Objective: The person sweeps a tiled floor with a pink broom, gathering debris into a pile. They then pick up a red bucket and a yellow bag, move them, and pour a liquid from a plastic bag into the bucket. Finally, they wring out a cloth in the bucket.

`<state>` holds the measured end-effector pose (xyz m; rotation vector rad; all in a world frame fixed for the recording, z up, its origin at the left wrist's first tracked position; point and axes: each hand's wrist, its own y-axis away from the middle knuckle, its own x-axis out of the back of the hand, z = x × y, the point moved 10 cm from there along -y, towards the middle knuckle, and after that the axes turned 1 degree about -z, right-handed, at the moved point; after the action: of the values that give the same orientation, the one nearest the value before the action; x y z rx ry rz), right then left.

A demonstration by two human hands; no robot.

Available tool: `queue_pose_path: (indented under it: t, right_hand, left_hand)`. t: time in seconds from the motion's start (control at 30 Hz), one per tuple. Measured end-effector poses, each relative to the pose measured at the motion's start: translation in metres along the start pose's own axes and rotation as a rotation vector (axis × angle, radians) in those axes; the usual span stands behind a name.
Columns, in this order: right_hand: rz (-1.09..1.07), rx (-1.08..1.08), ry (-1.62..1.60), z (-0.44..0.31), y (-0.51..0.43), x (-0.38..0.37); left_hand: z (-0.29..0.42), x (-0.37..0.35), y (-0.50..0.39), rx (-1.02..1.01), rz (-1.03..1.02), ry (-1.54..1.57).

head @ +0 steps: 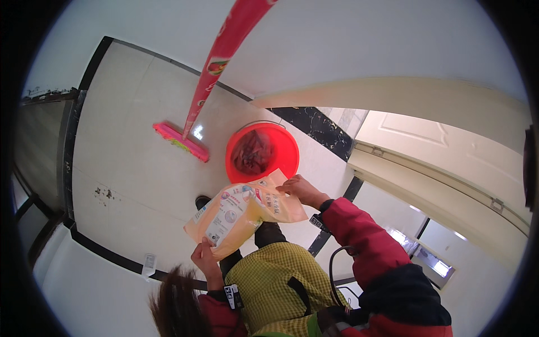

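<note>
Between my two hands is an orange-yellow plastic product bag (236, 215), plump at the lower end and flatter near the top, with printing on its face. My left hand (206, 260) grips its lower edge, thumb on the printed side. At the upper edge, my right hand (302, 190) pinches the flat strip between thumb and fingers. Just beyond the bag stands a red plastic bucket (287, 149) with a wire handle. A dark wet-looking cloth (251, 152) lies inside it. The bag overlaps the bucket's near rim in my view.
A pink-handled push broom (196, 145) rests bristles down on the pale tiled floor (139, 139), its handle rising towards the camera. To the right is a doorway with a dark stone threshold (318, 128) and a cream door (417, 135). Dark spots (105, 193) mark the floor at left.
</note>
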<state>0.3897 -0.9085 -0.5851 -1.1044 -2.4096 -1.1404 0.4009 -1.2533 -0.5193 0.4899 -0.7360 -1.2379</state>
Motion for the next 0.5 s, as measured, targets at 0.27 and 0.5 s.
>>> queue_pose_path:
  t: [0.27, 0.5]
  right_hand:
    - [0.107, -0.040, -0.035, 0.021, -0.026, -0.042]
    - [0.080, -0.265, -0.528, 0.062, -0.006, -0.051]
  left_hand:
    - [-0.079, 0.006, -0.039, 0.037, 0.024, 0.036]
    - [-0.111, 0.020, -0.051, 0.022, -0.016, 0.000]
